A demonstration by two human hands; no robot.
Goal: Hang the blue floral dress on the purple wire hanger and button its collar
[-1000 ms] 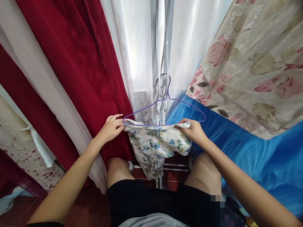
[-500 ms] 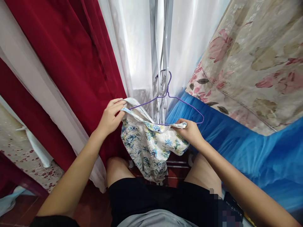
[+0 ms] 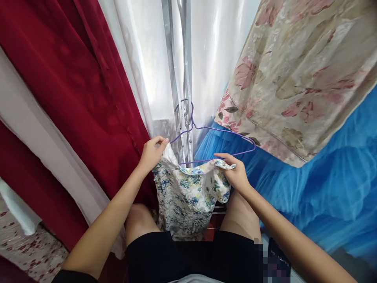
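Note:
A purple wire hanger (image 3: 219,129) hangs by its hook from a metal window grille (image 3: 182,98). A small white garment with a blue floral print (image 3: 188,196) is draped on the hanger and hangs down between my knees. My left hand (image 3: 151,153) is closed on the garment's left top edge, pulled up over the hanger's left shoulder. My right hand (image 3: 234,173) pinches the garment's right top edge just under the hanger's bottom wire.
A dark red curtain (image 3: 73,86) hangs on the left, with sheer white curtains (image 3: 147,59) in the middle. A floral beige cloth (image 3: 294,78) and blue netting (image 3: 324,188) fill the right. I sit in black shorts (image 3: 191,255), knees apart.
My left hand lifted the garment's left edge from the hanger's bottom wire up over its left shoulder. The right hand stayed near the bottom wire. The view shifted to the right.

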